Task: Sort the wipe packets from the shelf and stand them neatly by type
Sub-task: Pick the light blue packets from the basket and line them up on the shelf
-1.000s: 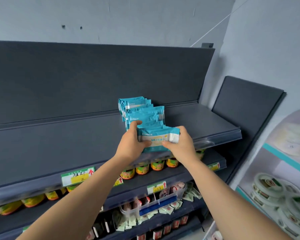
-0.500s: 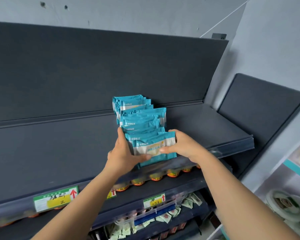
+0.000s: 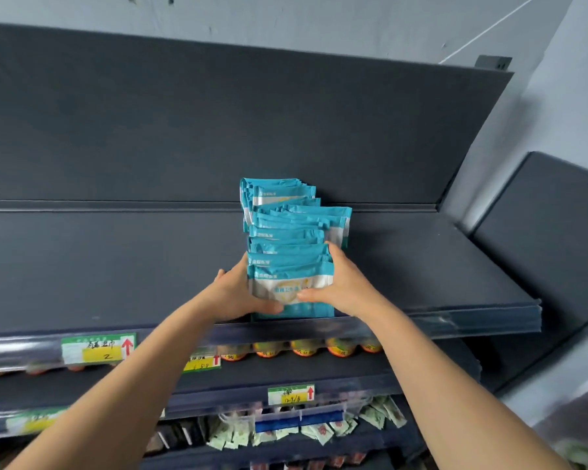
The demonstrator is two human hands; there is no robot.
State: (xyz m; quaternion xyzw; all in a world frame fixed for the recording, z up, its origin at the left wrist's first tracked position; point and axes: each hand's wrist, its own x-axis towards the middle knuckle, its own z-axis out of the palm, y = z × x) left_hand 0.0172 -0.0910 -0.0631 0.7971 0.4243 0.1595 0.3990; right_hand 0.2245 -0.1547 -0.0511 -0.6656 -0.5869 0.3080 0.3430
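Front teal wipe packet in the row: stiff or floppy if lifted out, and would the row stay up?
Probably floppy: the front packet looks like a soft pouch. The row likely slumps without both hands bracing it.

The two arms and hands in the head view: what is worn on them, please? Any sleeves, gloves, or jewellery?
Nothing is worn that the picture shows. The left hand and the right hand are bare, with no gloves, and no rings are visible on the fingers. Both forearms are uncovered down to the bottom edge of the picture: no sleeve, watch or bracelet appears.
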